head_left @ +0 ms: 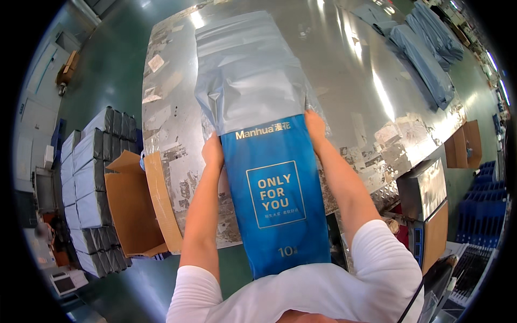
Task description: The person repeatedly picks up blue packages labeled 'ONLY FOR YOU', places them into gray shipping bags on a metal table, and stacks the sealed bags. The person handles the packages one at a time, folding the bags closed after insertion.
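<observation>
A long blue package (277, 242) with pale lettering lies lengthwise in front of me, its near end against my white shirt. Its far part disappears into a grey plastic bag (253, 81), whose opening crosses the package between my hands. At the left side of that opening my left hand (212, 151) is closed on the bag's edge. My right hand (315, 126) grips the opposite edge, slightly farther away. Fingers on both hands are mostly hidden at the sides. The far end of the bag rests wrinkled on the metal table (344, 81).
An open cardboard box (129, 204) stands at the table's left edge, beside stacked grey-wrapped packages (89, 183). Folded grey bags (423, 64) lie at the table's far right. Another cardboard box (464, 145) and a metal box (423, 188) stand to the right.
</observation>
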Demonstrator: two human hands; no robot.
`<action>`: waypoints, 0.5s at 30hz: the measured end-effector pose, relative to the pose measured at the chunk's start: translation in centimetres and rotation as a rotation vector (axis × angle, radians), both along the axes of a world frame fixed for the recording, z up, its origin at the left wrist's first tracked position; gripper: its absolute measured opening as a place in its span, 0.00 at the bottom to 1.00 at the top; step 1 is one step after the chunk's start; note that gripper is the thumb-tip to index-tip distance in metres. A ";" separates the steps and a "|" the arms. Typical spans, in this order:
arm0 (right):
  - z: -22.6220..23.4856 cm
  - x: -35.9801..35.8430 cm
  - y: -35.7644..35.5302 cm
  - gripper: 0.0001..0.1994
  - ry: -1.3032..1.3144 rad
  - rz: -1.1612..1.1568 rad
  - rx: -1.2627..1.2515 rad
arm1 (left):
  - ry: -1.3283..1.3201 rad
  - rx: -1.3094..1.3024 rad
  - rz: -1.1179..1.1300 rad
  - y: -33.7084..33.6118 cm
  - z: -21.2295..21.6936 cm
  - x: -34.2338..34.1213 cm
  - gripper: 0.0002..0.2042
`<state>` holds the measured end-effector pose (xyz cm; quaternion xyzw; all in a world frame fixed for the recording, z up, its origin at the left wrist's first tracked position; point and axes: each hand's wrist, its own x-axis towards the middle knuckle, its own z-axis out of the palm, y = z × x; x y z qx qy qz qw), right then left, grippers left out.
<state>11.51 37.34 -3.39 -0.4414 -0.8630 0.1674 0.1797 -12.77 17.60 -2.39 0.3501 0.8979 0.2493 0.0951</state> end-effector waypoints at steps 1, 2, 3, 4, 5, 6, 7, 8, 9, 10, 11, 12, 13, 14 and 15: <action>-0.1 -0.3 -0.1 0.09 -0.053 0.012 -0.036 | 0.111 -0.039 -0.074 -0.2 -0.5 -0.2 0.12; 0.1 -0.1 0.0 0.10 -0.106 0.023 -0.073 | 0.097 -0.024 -0.086 -0.3 -1.2 0.1 0.11; 0.7 0.4 -0.4 0.10 -0.121 0.038 -0.122 | 0.083 -0.018 -0.088 -1.0 -1.3 0.4 0.11; 1.8 0.8 -1.2 0.10 -0.133 0.057 -0.171 | 0.072 -0.011 -0.087 -1.9 -1.2 0.6 0.10; 2.6 1.4 -2.0 0.10 -0.145 0.078 -0.219 | 0.067 -0.049 -0.124 -2.8 -0.9 0.9 0.09; 3.2 2.2 -2.7 0.10 -0.168 0.090 -0.220 | 0.061 -0.088 -0.162 -3.7 -0.7 1.5 0.09; 3.5 3.1 -3.4 0.11 -0.188 0.099 -0.221 | 0.056 -0.128 -0.203 -4.7 -0.2 2.2 0.08; 3.9 4.3 -4.5 0.10 -0.282 0.128 -0.346 | 0.034 -0.162 -0.218 -6.1 0.2 3.4 0.07; 4.1 5.7 -5.5 0.09 -0.376 0.158 -0.465 | 0.014 -0.190 -0.231 -7.7 0.8 4.7 0.06; 2.0 7.8 -6.6 0.07 -0.390 0.268 -0.284 | 0.013 -0.159 -0.322 -9.4 0.8 5.7 0.06; 4.0 9.0 -8.6 0.07 -0.495 0.385 -0.306 | -0.006 -0.191 -0.353 -12.4 -0.3 6.6 0.05; 3.9 11.8 -10.6 0.07 -0.441 0.410 -0.278 | -0.062 -0.339 -0.388 -14.6 0.5 8.2 0.05; 4.6 13.6 -12.4 0.08 -0.569 0.532 -0.377 | -0.107 -0.241 -0.338 -18.7 -1.6 10.0 0.05; 1.8 16.9 -14.5 0.09 -0.576 0.534 -0.505 | -0.330 -0.273 -0.436 -21.0 0.1 12.0 0.05; 0.9 19.2 -16.5 0.09 -0.579 0.595 -0.507 | -0.197 -0.403 -0.500 -22.8 2.0 14.6 0.06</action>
